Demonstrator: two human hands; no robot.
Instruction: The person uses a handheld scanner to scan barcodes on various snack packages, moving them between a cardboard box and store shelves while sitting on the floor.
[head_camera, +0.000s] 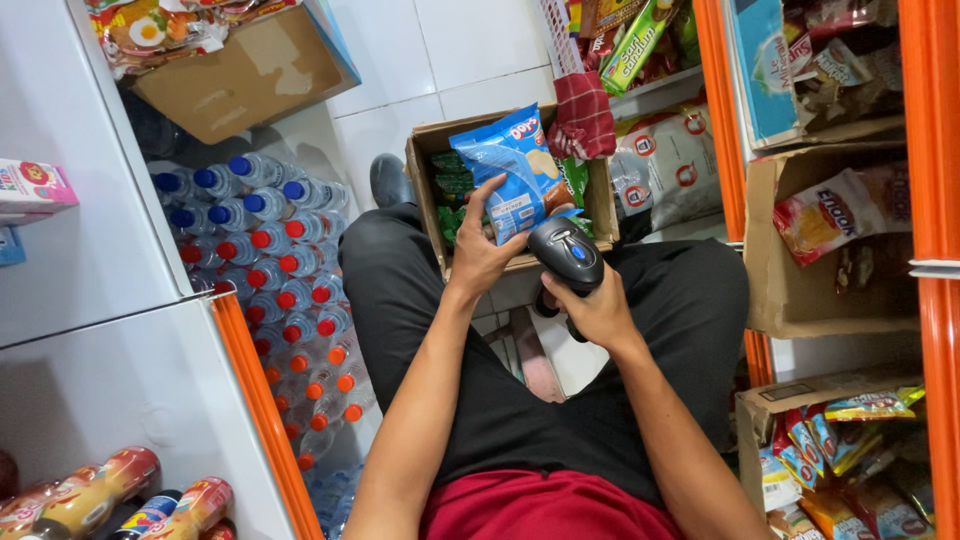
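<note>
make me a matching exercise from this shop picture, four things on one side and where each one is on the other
Things:
1. blue snack bag
2. handheld scanner
3. cardboard box
4. capped water bottles

Places:
A. stacked on the floor beside the white shelves
B. in the right hand
C. on the floor beyond the person's knees
D. in the left hand

Pairs: 1-D, 2-B, 3-C, 4-A

White tile floor (470, 50), bottled water packs (270, 250), cardboard box (425, 190) on lap
</note>
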